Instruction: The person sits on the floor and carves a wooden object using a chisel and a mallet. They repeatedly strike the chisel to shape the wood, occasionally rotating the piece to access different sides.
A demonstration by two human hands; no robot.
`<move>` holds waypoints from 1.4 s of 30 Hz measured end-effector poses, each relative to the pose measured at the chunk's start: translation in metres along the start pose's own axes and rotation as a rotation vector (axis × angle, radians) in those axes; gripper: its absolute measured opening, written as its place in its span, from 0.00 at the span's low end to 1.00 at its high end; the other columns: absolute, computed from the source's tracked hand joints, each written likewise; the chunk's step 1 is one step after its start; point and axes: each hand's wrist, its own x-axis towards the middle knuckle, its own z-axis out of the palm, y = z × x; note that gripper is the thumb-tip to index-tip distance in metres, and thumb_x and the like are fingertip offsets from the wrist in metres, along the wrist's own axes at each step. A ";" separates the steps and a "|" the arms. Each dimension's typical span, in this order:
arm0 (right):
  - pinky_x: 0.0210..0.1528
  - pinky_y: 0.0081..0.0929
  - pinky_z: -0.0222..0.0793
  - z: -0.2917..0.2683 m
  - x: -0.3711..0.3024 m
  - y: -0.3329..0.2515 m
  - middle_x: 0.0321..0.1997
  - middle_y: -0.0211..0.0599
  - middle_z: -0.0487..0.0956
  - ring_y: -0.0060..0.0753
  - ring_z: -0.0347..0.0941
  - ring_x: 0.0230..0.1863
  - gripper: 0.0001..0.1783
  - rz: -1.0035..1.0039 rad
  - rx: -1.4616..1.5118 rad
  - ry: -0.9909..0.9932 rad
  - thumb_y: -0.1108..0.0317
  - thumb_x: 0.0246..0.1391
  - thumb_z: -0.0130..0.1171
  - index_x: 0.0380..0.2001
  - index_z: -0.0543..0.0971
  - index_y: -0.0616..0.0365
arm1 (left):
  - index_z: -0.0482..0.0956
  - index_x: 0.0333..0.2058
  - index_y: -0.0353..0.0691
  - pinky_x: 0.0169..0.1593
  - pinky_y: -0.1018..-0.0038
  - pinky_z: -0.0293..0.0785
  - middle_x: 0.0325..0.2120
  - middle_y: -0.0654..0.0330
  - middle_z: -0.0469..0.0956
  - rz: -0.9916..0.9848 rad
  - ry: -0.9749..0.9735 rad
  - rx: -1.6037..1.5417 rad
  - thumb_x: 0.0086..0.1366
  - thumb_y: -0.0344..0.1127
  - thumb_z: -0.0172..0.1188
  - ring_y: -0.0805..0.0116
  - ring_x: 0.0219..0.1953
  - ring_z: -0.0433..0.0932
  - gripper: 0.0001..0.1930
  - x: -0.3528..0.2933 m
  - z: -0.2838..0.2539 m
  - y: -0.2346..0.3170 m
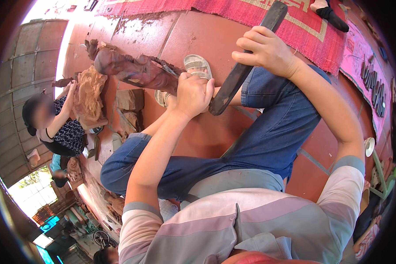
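Observation:
My right hand (270,50) grips a long, flat, dark wooden club (238,79), which slants down to the left. Its rounded lower end is close beside my left hand (192,96). That hand is closed in a fist at the near end of a reddish-brown wood carving (138,70), which lies on the tiled floor. A narrow greyish strip, apparently the blade of a chisel (168,68), runs from the fist over the carving; the rest of it is hidden by my fingers.
My sandalled foot (198,64) is beside the carving. Wood blocks (130,100) lie left of it. A co-worker (59,116) holds a lighter carving (90,94) further left. A red mat (303,37) lies ahead; several dark tools (373,90) rest on a pink cloth (358,70) at right.

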 end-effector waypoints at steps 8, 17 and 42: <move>0.50 0.29 0.63 -0.004 0.000 0.004 0.36 0.25 0.71 0.27 0.70 0.41 0.11 0.058 0.028 0.008 0.65 0.41 0.54 0.34 0.76 0.44 | 0.78 0.14 0.40 0.34 0.65 0.62 0.13 0.58 0.74 0.005 0.127 -0.117 0.59 0.33 0.56 0.59 0.19 0.70 0.14 0.006 -0.007 0.002; 0.49 0.28 0.64 -0.009 -0.002 0.007 0.34 0.24 0.69 0.26 0.70 0.40 0.09 0.012 0.017 0.016 0.65 0.42 0.55 0.32 0.75 0.43 | 0.76 0.13 0.39 0.36 0.65 0.63 0.12 0.58 0.72 -0.037 0.073 -0.342 0.59 0.32 0.55 0.59 0.20 0.69 0.15 0.006 -0.016 0.021; 0.49 0.27 0.63 -0.002 -0.005 0.003 0.34 0.24 0.70 0.27 0.69 0.40 0.08 -0.040 0.090 -0.005 0.65 0.41 0.55 0.30 0.75 0.43 | 0.77 0.16 0.40 0.39 0.66 0.62 0.16 0.61 0.75 -0.001 0.127 -0.095 0.62 0.31 0.53 0.63 0.21 0.70 0.15 -0.009 0.003 0.011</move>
